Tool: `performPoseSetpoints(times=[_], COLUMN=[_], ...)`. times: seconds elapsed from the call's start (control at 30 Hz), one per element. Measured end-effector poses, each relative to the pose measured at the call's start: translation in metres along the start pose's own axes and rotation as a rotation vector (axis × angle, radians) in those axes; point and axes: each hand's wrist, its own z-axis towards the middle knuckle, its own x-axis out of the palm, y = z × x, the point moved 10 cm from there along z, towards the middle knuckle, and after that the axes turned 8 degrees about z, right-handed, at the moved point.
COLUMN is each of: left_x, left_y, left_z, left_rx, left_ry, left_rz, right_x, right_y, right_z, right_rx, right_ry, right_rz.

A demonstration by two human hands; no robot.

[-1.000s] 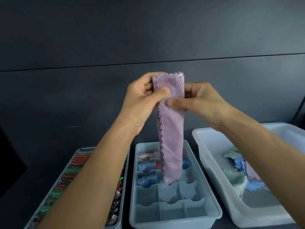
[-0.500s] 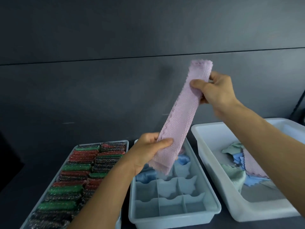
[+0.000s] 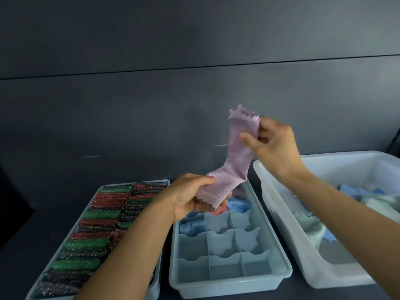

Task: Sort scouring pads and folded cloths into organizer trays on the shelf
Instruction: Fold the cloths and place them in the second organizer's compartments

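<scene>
The lilac cloth (image 3: 238,156) is up in the air over the back end of the divided organizer tray (image 3: 227,287), folded into a long narrow strip and bent in the middle. It isn't in any compartment yet. The lower end sits in the left hand (image 3: 188,198) and the zigzag top edge pokes up past the right hand (image 3: 275,146).

My guess at the step: doubling the strip over so it's short enough for one cell. Where it could go sideways is that the strip looks pretty slack, so if the top end gets let go before it meets the bottom end, the lengthwise fold could spring open and flop across the cells that already hold a blue folded cloth (image 3: 192,227). A sloppy, fat bundle probably won't seat between the wavy dividers either.

Hands: the left one is palm-up-ish, low and just above the tray, fingers curled under the cloth's bottom end with the thumb clamped on top. The right is higher and off to the right, wrist cocked, pinching the upper part between thumb and fingertips — there's some motion blur there, so I can't say exactly which fingers.

Around that: the front rows of the organizer are unfilled, the scouring pads (image 3: 86,245) are lined up in their own tray (image 3: 129,183) to the left, and the white bin (image 3: 281,213) on the right has loose cloths (image 3: 309,228) waiting.
</scene>
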Motion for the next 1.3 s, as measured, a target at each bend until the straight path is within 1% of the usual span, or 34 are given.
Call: performPoseSetpoints(times=[0.17,0.27,0.33,0.4,0.43,0.47,0.5,0.53,0.57,0.6,0.63,0.67,0.7,0.77,0.8,0.83,0.93,1.03,1.1,1.17,1.23,1.3], left_x=[0.007,0.003,-0.002,-0.006,-0.007,-0.008,-0.009,-0.012,-0.017,-0.026,-0.034,-0.037,-0.032,-0.009,0.002,0.009,0.01,0.008,0.0,-0.009,-0.014,-0.017], left_y=[-0.003,0.0,0.006,0.009,0.01,0.01,0.01,0.01,0.011,0.01,0.009,0.007,0.005,-0.002,-0.007,-0.012,-0.015,-0.018,-0.025,-0.036,-0.043,-0.04], left_z=[0.003,0.002,0.002,0.002,0.002,0.003,0.004,0.005,0.007,0.006,0.005,0.003,0.002,0.002,0.0,-0.002,-0.004,-0.004,-0.004,-0.007,-0.01,-0.009], left_rx=[-0.011,-0.047,-0.111,-0.143,-0.147,-0.146,-0.137,-0.117,-0.089,-0.054,-0.013,0.027,0.072,0.17,0.216,0.251,0.28,0.295,0.326,0.39,0.443,0.454], left_ry=[0.014,-0.029,-0.064,-0.097,-0.103,-0.1,-0.105,-0.119,-0.157,-0.237,-0.32,-0.367,-0.347,-0.176,-0.104,-0.069,-0.133,-0.129,-0.176,-0.266,-0.349,-0.399], left_rz=[-0.177,-0.333,-0.43,-0.459,-0.473,-0.487,-0.484,-0.443,-0.362,-0.25,-0.153,-0.098,-0.081,-0.083,-0.083,-0.085,-0.037,0.019,0.006,-0.024,-0.066,-0.098], right_x=[0.048,0.055,0.064,0.072,0.074,0.073,0.07,0.063,0.057,0.051,0.047,0.042,0.04,0.042,0.045,0.048,0.049,0.047,0.05,0.053,0.057,0.059], right_y=[0.009,0.009,0.009,0.006,0.006,0.007,0.007,0.004,-0.002,-0.009,-0.015,-0.021,-0.026,-0.035,-0.037,-0.037,-0.039,-0.043,-0.044,-0.045,-0.046,-0.049], right_z=[-0.04,-0.054,-0.061,-0.067,-0.069,-0.069,-0.065,-0.059,-0.051,-0.044,-0.039,-0.035,-0.032,-0.029,-0.03,-0.031,-0.032,-0.032,-0.035,-0.039,-0.045,-0.048], right_rx=[-0.223,-0.28,-0.329,-0.426,-0.487,-0.509,-0.474,-0.37,-0.214,-0.057,0.068,0.17,0.255,0.381,0.422,0.448,0.484,0.508,0.529,0.554,0.558,0.537], right_ry=[0.252,0.334,0.461,0.565,0.566,0.533,0.478,0.407,0.336,0.272,0.203,0.137,0.092,0.069,0.083,0.096,0.084,0.08,0.102,0.137,0.206,0.243], right_rz=[-0.339,-0.368,-0.366,-0.432,-0.452,-0.43,-0.362,-0.249,-0.109,0.05,0.21,0.344,0.442,0.569,0.594,0.604,0.627,0.64,0.646,0.65,0.579,0.489])
